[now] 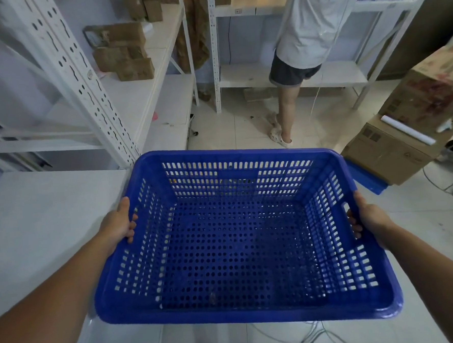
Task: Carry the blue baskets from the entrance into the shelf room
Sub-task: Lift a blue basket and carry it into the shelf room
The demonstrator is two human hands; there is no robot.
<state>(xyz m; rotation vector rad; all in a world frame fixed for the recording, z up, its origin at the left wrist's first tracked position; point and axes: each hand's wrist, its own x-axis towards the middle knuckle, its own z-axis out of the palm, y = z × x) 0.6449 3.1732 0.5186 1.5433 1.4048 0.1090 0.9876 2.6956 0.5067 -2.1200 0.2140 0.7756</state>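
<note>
A large empty blue basket (240, 239) with perforated walls and floor fills the middle of the head view, held level above the tiled floor. My left hand (120, 224) grips its left rim, fingers curled over the edge into the inside. On the opposite rim my right hand (366, 218) holds the same way, fingers through the handle slot. The basket's left corner hangs over the edge of a white shelf board (37, 222).
White metal shelving (87, 81) with brown cardboard boxes (123, 55) lines the left and back walls. A person (300, 47) stands ahead at the back shelf. Stacked cartons (403, 134) on something blue (366, 178) stand at right. Cables (309, 336) lie on the floor.
</note>
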